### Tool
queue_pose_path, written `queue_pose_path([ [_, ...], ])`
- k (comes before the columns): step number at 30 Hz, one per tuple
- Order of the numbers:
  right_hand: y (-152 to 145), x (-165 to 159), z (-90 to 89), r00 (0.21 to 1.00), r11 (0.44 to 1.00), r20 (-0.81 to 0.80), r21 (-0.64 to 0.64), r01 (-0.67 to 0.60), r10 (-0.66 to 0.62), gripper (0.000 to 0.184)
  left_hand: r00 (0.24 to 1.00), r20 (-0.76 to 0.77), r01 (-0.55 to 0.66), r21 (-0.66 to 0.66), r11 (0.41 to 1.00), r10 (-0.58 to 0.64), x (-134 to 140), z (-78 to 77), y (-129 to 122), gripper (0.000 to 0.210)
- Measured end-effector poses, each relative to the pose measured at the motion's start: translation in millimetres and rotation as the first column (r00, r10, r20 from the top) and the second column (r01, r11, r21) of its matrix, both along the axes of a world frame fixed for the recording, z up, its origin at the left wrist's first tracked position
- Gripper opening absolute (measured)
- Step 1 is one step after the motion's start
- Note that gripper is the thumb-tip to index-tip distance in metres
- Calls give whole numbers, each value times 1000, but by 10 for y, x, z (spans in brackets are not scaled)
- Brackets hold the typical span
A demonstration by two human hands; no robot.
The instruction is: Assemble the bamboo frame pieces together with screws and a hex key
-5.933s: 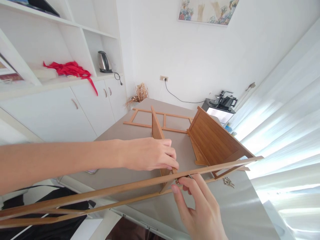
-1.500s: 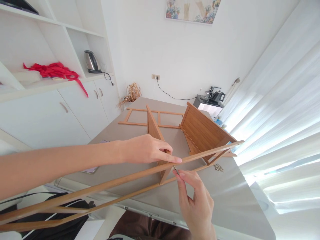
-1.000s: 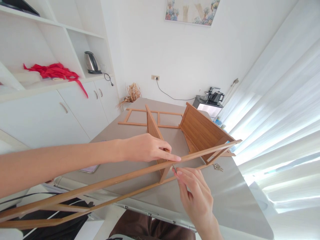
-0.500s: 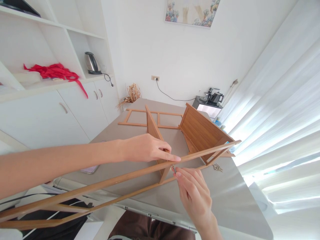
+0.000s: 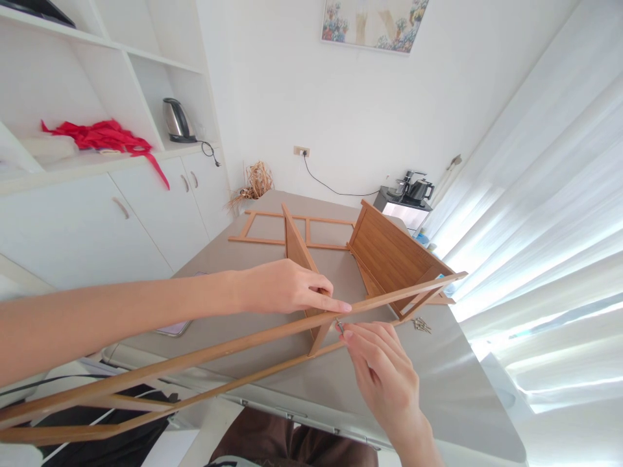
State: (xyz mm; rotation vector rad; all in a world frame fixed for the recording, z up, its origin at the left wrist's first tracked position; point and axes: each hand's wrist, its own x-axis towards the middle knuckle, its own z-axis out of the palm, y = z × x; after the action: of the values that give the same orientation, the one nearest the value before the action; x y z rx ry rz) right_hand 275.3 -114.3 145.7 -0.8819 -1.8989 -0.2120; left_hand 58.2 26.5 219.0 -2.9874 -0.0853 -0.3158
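A long wooden frame (image 5: 219,354) with two rails slants across the near side of the table, and a wooden shelf board (image 5: 293,245) stands against it. My left hand (image 5: 287,288) is closed around the joint between board and upper rail, its index finger stretched along that rail. Just below this finger, my right hand (image 5: 384,373) pinches a small metal screw (image 5: 340,326) between thumb and forefinger. The screw's tip points up at the rail's underside; whether it sits in a hole I cannot tell.
Several loose screws (image 5: 421,325) lie on the grey table (image 5: 467,389) to the right. Behind them a wooden panel assembly (image 5: 394,259) leans at an angle. Another ladder-like frame (image 5: 331,221) lies flat at the back. The near frame's left end overhangs the table edge.
My right hand has shifted slightly down and right, with the screw still in its fingers. My left hand keeps its hold. The camera view moved a little.
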Motion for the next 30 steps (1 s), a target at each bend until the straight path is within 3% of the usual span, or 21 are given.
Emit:
queue_pose_path([
  [9, -128, 50, 86, 986, 991, 100, -1, 135, -134, 37, 1000, 1, 29, -43, 999, -29, 21, 18, 0, 52],
  [15, -124, -46, 84, 975, 974, 5, 46, 223, -223, 32, 992, 121, 3, -234, 972, 26, 36, -2, -19, 26],
  [17, -126, -96, 74, 973, 974, -56, 29, 224, -223, 30, 992, 122, 16, -230, 973, 13, 42, 4, -23, 19],
  [22, -124, -189, 22, 956, 973, -188, -91, 212, -226, 24, 994, 100, 61, -184, 981, -43, 38, 26, -21, 23],
  [30, -136, -216, -18, 964, 965, -77, 41, 258, -255, 31, 996, 83, 48, -167, 985, -34, 39, 23, -12, 23],
])
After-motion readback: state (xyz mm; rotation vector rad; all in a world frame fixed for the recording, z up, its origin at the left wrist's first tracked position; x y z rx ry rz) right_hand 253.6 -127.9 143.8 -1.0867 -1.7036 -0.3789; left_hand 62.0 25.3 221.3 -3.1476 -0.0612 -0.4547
